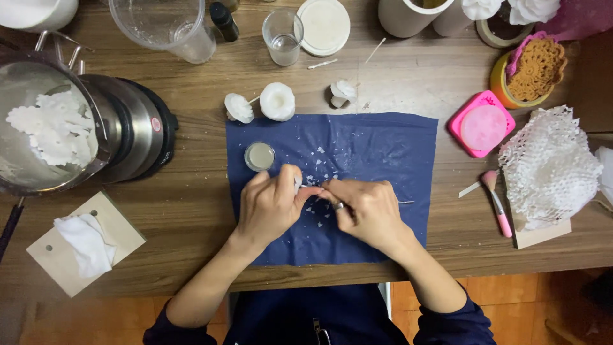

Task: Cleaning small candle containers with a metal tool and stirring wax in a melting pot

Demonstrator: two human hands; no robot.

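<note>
My hands meet over the middle of the blue cloth (383, 153), wrists angled inward, knuckles up; my left hand (271, 207) pinches a small white piece (298, 185) at its fingertips; my right hand (367, 211) closes on a thin pin-like tool (405, 202), its long axis lying left to right, the tail end pointing right; white flakes (317, 167) scatter on the cloth; a small round jar (259, 156) sits just beyond my left hand on the worktop (191, 204).

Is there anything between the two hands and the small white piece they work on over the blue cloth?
Nothing visible. The left hand and right hand meet at the small white piece over the blue cloth; only white flakes lie around.
</note>
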